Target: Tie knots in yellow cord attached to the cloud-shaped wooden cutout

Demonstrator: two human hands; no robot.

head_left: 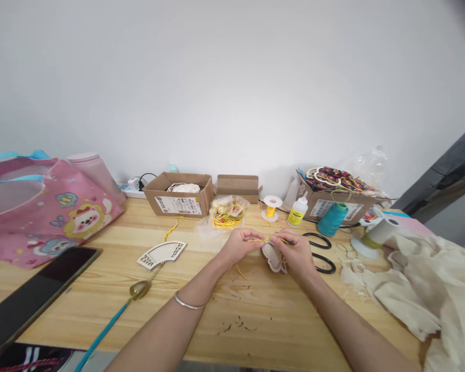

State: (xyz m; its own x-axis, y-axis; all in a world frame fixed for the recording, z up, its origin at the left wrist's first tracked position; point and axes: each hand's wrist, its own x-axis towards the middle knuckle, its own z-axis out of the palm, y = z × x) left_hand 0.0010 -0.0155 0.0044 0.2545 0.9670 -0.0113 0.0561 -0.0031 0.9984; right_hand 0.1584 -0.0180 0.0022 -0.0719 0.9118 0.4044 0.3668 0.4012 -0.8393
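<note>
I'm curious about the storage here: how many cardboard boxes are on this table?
3: the left box, the small middle box and the right box, along the table's back. Others may be hidden.

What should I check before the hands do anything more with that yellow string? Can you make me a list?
1. Left hand gripping the yellow string: ok, pinched in the fingertips.
2. Right hand gripping it too: ok, also pinching, right by the pale scalloped piece.
3. String knotted tight: cannot tell, too small to see.
4. Black loop handles close by: ok, beside the right hand; whatever they belong to is hidden.
5. Yellow spool upright: ok, standing behind the hands.
6. Tabletop free of scraps: not ok, dark bits lie between the forearms.
</note>
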